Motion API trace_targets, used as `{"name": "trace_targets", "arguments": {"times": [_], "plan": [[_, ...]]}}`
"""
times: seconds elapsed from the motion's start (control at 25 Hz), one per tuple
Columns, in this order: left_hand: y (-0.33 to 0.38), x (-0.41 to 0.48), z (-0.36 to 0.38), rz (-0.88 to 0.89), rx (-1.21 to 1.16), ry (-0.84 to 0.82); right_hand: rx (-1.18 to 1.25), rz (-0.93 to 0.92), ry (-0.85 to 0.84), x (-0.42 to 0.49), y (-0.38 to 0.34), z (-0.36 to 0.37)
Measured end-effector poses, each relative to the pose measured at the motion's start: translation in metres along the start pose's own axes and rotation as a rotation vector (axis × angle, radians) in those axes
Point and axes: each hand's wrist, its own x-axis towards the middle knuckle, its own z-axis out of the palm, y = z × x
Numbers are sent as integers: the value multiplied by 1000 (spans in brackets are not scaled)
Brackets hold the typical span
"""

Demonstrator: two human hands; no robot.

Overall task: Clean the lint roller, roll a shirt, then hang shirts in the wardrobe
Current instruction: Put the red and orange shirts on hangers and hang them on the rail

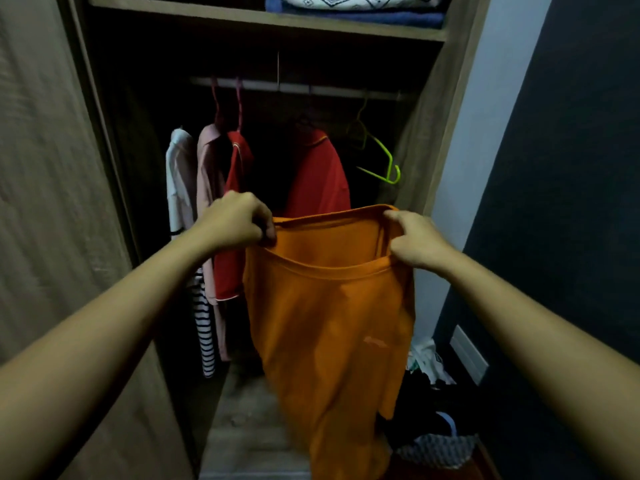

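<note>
An orange shirt hangs from both my hands in front of the open wardrobe. My left hand pinches one side of its open hem or neck edge, and my right hand grips the other side, holding the opening spread wide. Behind it a rail carries a white shirt, a pink shirt, and two red garments. An empty yellow-green hanger hangs at the rail's right end. No lint roller is visible.
Folded blankets lie on the top shelf. A striped garment hangs low on the left. A pile of clothes and a patterned bag sit on the floor at right, beside a dark wall.
</note>
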Motion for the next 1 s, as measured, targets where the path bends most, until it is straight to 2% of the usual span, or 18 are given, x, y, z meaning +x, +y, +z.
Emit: {"name": "trace_targets", "arguments": {"times": [0.08, 0.2, 0.36, 0.56, 0.64, 0.76, 0.84, 1.0], "plan": [[4, 8, 11, 15, -61, -49, -387, -142, -17, 12, -1, -8], [23, 36, 29, 44, -158, 128, -813, -248, -14, 35, 5, -15], [63, 88, 34, 123, -323, 191, -987, -241, -11, 64, 25, -10], [102, 181, 46, 121, -467, 63, -1273, -223, -30, 91, 50, -15], [118, 218, 55, 73, -591, 53, -1346, -225, -34, 94, 57, -18], [131, 267, 68, -114, -760, 104, -1406, -238, -16, 96, 62, -15], [134, 300, 79, -212, -875, 82, -1429, -242, -10, 98, 66, -13], [137, 373, 120, -246, -1088, -1, -1437, -260, 9, 102, 75, -14]]}}
